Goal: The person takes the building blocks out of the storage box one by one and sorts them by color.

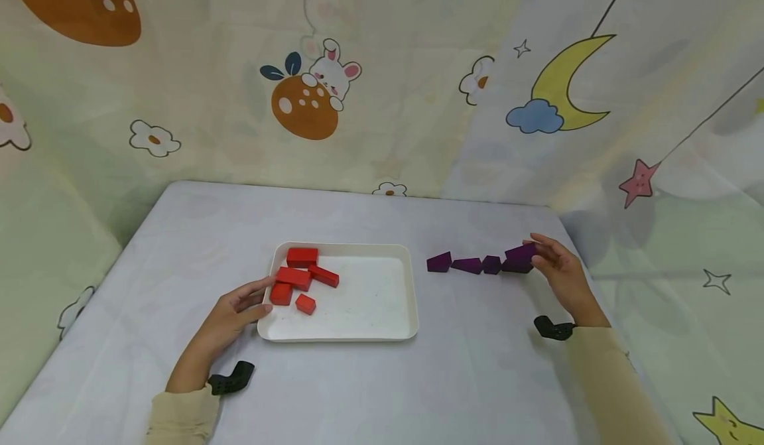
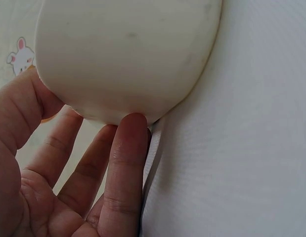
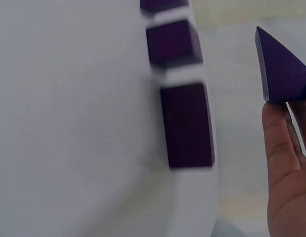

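With its thumb and fingers, my left hand point(image 1: 229, 312) holds the left edge of a white tray point(image 1: 358, 337); in the left wrist view, fingertips point(image 2: 132, 123) touch its outer wall. At the tray's left end lie several red blocks point(image 1: 302, 256), one leaning on others. My right hand point(image 1: 561, 272) grips a purple block point(image 1: 520, 253) with a triangular side, also visible as a pointed purple block point(image 3: 284, 71) in the right wrist view. It is raised above the right end of a row of purple blocks point(image 1: 467, 266) on the table. Part of this hand is out of frame in the right wrist view.
A white cloth covers the table point(image 1: 370, 398). Behind it hangs a patterned fabric backdrop point(image 1: 406, 100), which continues down both sides. The purple row lies just right of the tray, near the table's right edge. A black device point(image 1: 231, 379) sits at each wrist.
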Demonstrator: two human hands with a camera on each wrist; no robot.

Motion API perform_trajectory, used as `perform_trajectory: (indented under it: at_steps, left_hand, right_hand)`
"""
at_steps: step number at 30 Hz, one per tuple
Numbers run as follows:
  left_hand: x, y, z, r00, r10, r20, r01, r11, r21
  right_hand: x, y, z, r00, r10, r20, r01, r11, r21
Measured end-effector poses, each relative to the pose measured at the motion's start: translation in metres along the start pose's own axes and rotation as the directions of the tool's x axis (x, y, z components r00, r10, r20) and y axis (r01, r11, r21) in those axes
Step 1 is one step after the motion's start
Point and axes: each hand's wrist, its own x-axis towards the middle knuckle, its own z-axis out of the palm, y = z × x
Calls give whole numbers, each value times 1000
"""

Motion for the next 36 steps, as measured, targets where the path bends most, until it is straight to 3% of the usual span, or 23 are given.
perform_trajectory:
  at_steps: [4, 13, 17, 21, 25, 29, 36]
  left_hand:
    - [-1, -3, -2, 1000, -4, -4, 4, 1000, 13]
    - [-3, -2, -1, 1000, 14, -14, -14, 1000, 3]
    - [-3, -1, -1, 1000, 20, -17, -20, 1000, 6]
    - [-2, -1, 0, 1000, 17, -11, -17, 1000, 0]
    - [-1, -2, 1, 1000, 27, -8, -27, 1000, -6]
    - [0, -2, 1, 1000, 30, -8, -30, 1000, -4]
    - [0, 0, 1, 1000, 25, -14, -25, 1000, -2]
  right_hand:
    - [-4, 8, -19, 1000, 19, -14, -20, 996, -82]
    - [-5, 28, -44, 993, 97, -60, -104, 986, -132]
    - [-4, 34, -47, 985, 157, -73, -168, 971, -171]
    - [-3, 41, -48, 968, 241, -74, -252, 935, -250]
    - [-3, 48, -47, 962, 260, -76, -271, 918, -291]
    - [-3, 52, -45, 963, 256, -84, -269, 923, -274]
    - [0, 46, -43, 957, 270, -104, -289, 911, -296]
